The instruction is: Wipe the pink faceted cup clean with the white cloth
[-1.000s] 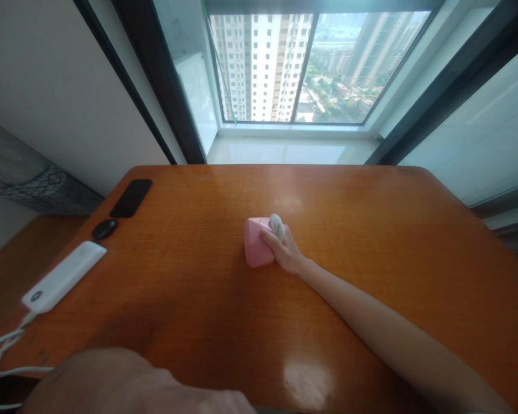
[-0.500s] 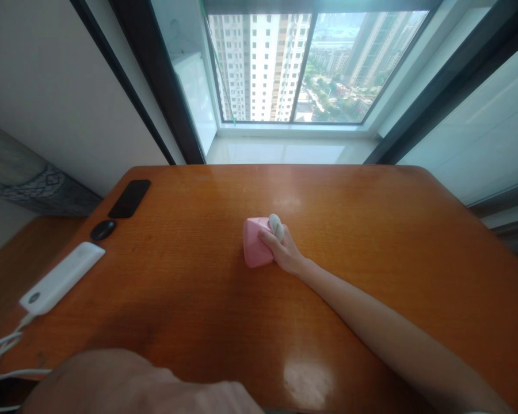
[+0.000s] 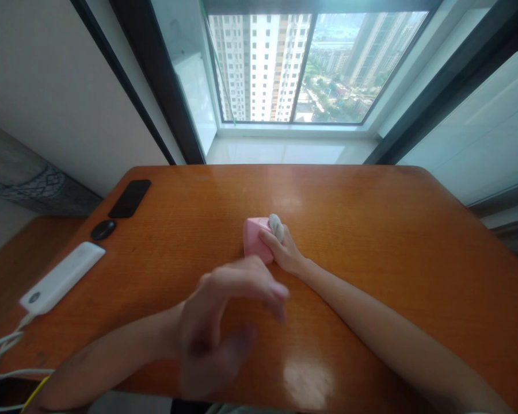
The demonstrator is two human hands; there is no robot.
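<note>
In the middle of the wooden table, my right hand is closed around a small pink container, its thumb lying across the near side. A whitish-grey, bulging piece, perhaps cloth, sticks out at the container's right end, next to my fingers. What exactly it is I cannot make out. My left hand hovers nearer to me, blurred by motion, its fingers curved and the thumb apart from them. Nothing shows between them. It overlaps the container's lower edge in the view; I see no grip on it.
Along the left side of the table lie a black phone, a black mouse and a white power strip with white cables at the near left corner. A window stands beyond the far edge.
My left forearm and hand have swung up from the bottom left to the front middle. My right hand and the pink container stay in place.
</note>
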